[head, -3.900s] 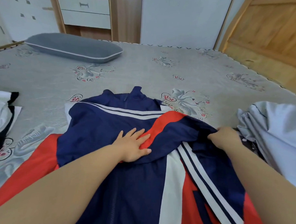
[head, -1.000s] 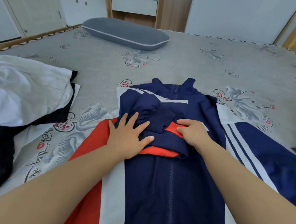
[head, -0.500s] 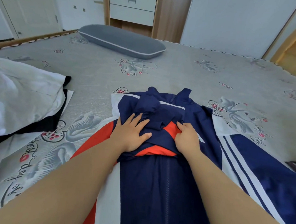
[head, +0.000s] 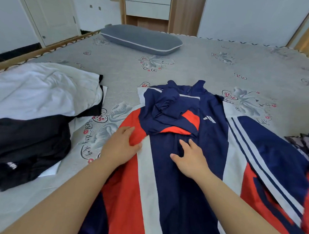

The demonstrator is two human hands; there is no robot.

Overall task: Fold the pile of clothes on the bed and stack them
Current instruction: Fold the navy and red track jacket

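The jacket (head: 167, 178) (navy, red and white) lay spread on the bed (head: 195, 65). The left hand (head: 120, 147) pressed flat on its red panel. The right hand (head: 190, 158) rested on the navy front, each grip spread, pinching nothing.

Jacket (head: 183, 170) flat on bed (head: 204, 66), sleeve bunched near collar. Left hand (head: 120, 146) on jacket's red panel, right hand (head: 190, 157) flat on navy front. Folded clothes (head: 36, 112) left of jacket.

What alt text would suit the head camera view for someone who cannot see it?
Two bare hands, left hand and right hand, rest flat on a navy, red and white jacket spread on a bed, folded clothes alongside.
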